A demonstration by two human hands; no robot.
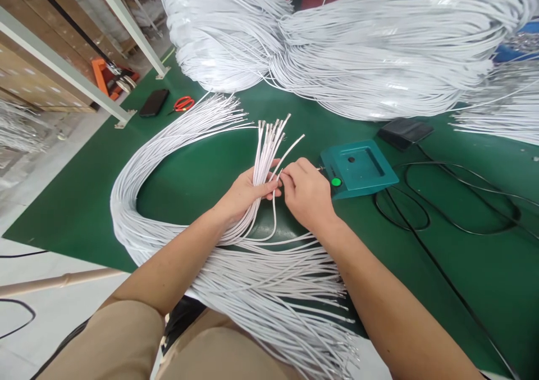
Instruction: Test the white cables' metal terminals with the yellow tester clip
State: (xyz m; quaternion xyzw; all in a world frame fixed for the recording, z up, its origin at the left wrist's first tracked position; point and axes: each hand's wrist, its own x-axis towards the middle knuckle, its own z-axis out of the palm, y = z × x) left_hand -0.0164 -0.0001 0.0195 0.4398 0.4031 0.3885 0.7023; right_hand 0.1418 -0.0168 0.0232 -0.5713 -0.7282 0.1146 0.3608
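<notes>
A bunch of white cables (263,161) stands upright in my left hand (248,192), whose thumb and fingers close round it below the metal-tipped ends. My right hand (305,192) is closed beside it, its thumb and forefinger pinched at a single cable end near my left fingertips. The rest of the long cable bundle (130,189) curves round on the left, and many loose ends (286,279) lie under my forearms. Just right of my right hand is a teal device (362,166) with a lit green button.
Large coils of white cable (379,49) lie across the back. A black phone-like object (154,102) and red-handled scissors (183,104) rest at the back left. A black box (404,133) and black cords (463,228) are on the right. White posts (130,26) stand at the left edge.
</notes>
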